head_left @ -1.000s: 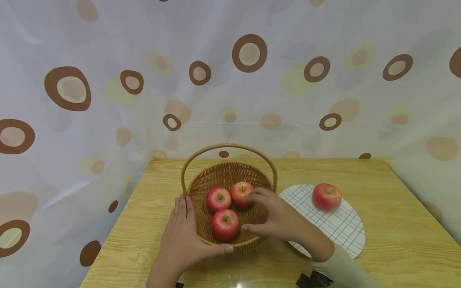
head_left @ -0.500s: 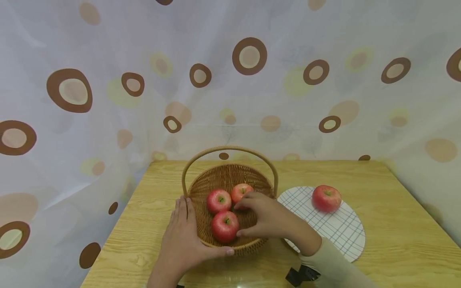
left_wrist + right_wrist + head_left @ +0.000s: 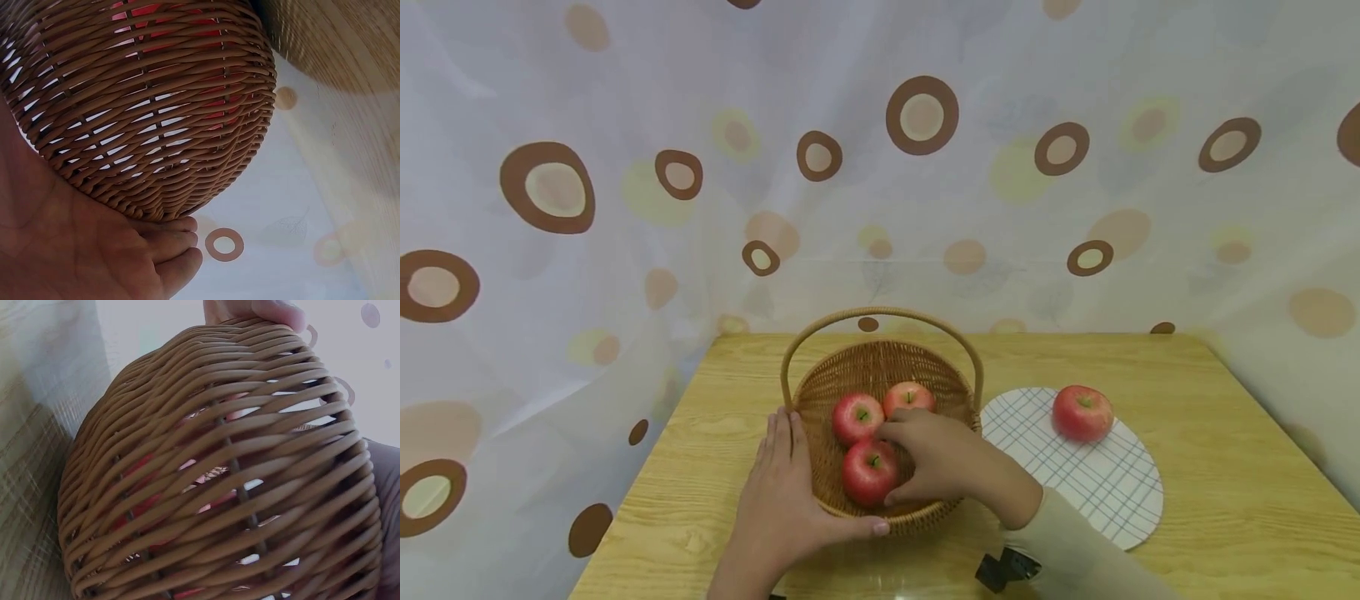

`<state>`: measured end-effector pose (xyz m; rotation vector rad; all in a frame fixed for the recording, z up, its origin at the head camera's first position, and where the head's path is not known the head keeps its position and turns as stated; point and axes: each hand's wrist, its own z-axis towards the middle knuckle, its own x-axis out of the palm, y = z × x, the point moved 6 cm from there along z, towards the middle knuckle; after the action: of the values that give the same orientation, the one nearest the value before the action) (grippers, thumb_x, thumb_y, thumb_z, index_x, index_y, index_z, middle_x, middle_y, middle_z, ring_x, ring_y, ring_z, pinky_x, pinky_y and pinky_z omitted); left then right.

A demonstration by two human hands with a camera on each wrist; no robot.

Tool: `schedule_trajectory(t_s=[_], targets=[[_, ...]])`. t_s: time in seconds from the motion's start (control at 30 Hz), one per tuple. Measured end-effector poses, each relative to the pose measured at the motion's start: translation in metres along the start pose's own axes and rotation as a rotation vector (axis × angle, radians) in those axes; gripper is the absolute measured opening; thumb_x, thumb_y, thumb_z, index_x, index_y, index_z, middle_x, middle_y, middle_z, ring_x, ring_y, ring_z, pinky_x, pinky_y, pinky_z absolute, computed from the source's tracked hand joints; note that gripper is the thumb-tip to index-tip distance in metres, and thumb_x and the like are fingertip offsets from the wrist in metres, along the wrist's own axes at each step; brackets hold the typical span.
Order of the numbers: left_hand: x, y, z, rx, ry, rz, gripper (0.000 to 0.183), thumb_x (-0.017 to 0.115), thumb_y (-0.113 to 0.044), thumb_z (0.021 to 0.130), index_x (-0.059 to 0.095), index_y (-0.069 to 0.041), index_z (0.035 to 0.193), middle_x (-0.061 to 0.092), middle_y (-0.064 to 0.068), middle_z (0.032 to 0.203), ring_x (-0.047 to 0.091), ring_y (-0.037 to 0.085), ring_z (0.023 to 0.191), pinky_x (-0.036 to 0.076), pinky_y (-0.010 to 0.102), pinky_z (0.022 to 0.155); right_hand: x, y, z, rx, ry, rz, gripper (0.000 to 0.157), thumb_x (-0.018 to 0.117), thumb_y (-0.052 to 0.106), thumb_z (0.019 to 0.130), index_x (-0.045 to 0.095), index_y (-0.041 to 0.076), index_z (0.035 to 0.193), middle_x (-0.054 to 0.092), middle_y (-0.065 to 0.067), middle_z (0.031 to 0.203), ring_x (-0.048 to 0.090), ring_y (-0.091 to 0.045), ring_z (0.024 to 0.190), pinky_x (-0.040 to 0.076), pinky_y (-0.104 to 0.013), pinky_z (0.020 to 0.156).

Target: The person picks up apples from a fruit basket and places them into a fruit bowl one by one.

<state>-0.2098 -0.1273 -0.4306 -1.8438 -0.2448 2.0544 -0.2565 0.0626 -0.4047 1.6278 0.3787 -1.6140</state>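
A brown wicker basket (image 3: 917, 360) with an arched handle holds three red apples. The front apple (image 3: 869, 472) lies nearest the basket's front rim, with the left apple (image 3: 857, 418) and the back apple (image 3: 911, 397) behind it. My right hand (image 3: 951, 454) reaches over the basket's right rim. Its fingers bend round the upper right of the front apple, the thumb at the lower right. My left hand (image 3: 782, 504) rests against the basket's left side, fingers straight, thumb along the front rim. In the left wrist view, the left hand's fingertips (image 3: 178, 240) lie against the basket's outside weave (image 3: 150, 119).
To the right of the basket, a round white mat with a grid pattern (image 3: 1105, 492) lies on the wooden table (image 3: 1225, 467), bearing another red apple (image 3: 1082, 413). A spotted curtain (image 3: 985, 192) hangs behind the table and at both sides.
My right hand has moved left and slightly down in the basket, from beside the back apple to around the front apple. My left hand and the apples stay in place.
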Motion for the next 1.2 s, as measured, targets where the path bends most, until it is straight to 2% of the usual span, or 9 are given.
schedule_trajectory(t_s=[0.13,0.37,0.73,0.93,1.2], targets=[[0.001,0.001,0.001,-0.008,0.004,-0.011,0.174,0.057,-0.111,0.048,0.009,0.007,0.167,-0.003,0.026,0.176,-0.004,0.038,0.166,0.017,0.057,0.133,0.000,0.000,0.002,0.013,0.023,0.002,0.065,0.097,0.041,0.075,0.073,0.016,0.129,0.068,0.002,0.125,0.067,-0.013,0.106,0.060,-0.034,0.085],[0.001,0.002,0.001,-0.015,0.007,-0.030,0.174,0.058,-0.111,0.048,0.007,0.007,0.167,-0.005,0.026,0.176,-0.004,0.039,0.166,0.020,0.059,0.132,0.005,0.002,0.009,0.010,0.081,0.043,0.071,0.095,0.040,0.079,0.068,0.014,0.139,0.065,-0.001,0.142,0.065,-0.017,0.124,0.060,-0.039,0.098],[-0.001,-0.002,0.000,-0.008,0.003,-0.032,0.174,0.058,-0.110,0.049,0.008,0.008,0.166,-0.006,0.027,0.175,-0.004,0.039,0.165,0.020,0.059,0.131,0.014,0.001,0.018,0.019,0.117,0.053,0.068,0.096,0.034,0.077,0.069,0.015,0.137,0.069,0.002,0.125,0.066,-0.010,0.109,0.059,-0.031,0.090],[-0.001,-0.001,0.000,0.001,-0.014,-0.027,0.174,0.058,-0.110,0.049,0.010,0.009,0.166,-0.003,0.029,0.175,-0.002,0.040,0.165,0.021,0.059,0.131,0.021,-0.002,0.020,0.083,0.165,0.065,0.078,0.096,0.031,0.075,0.063,0.020,0.145,0.066,0.003,0.131,0.066,-0.011,0.113,0.058,-0.035,0.094],[0.001,-0.001,0.000,0.007,-0.018,-0.024,0.174,0.057,-0.111,0.048,0.009,0.008,0.166,-0.004,0.027,0.176,-0.003,0.039,0.166,0.020,0.059,0.132,0.025,-0.004,0.020,0.084,0.184,0.066,0.077,0.097,0.031,0.075,0.060,0.017,0.141,0.063,-0.001,0.131,0.065,-0.013,0.116,0.058,-0.036,0.097]])
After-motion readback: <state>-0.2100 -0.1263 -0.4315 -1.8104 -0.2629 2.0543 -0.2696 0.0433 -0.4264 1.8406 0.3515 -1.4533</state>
